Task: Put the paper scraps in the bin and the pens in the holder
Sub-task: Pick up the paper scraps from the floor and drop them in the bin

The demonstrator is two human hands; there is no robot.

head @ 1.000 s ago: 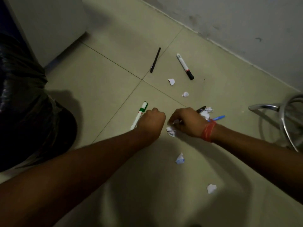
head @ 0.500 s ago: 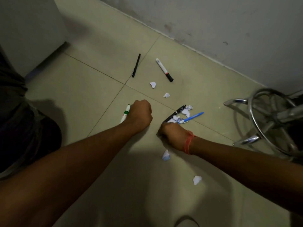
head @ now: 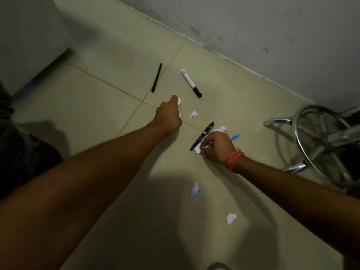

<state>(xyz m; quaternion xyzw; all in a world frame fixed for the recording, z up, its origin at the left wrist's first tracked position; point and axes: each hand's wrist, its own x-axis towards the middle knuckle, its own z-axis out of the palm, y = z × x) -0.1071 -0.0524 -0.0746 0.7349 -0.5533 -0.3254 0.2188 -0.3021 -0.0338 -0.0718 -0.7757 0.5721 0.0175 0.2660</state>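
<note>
Tiled floor (head: pixel 97 106) with a chrome stool base (head: pixel 311 145) at the right edge. Left hand (head: pixel 168 115), frame centre, curled into a fist touching a paper scrap (head: pixel 179 101); whether it grips the scrap cannot be told. Right hand (head: pixel 218 147), right of centre, fingers pinched on crumpled paper (head: pixel 205 148), covering most of a blue pen (head: pixel 234 137) and lying beside a black pen (head: pixel 202 135). Above: thin black pen (head: pixel 156 77), white marker (head: pixel 191 83). Loose scraps at centre (head: pixel 194 114) and in the lower middle (head: pixel 195 190), (head: pixel 231 218).
</note>
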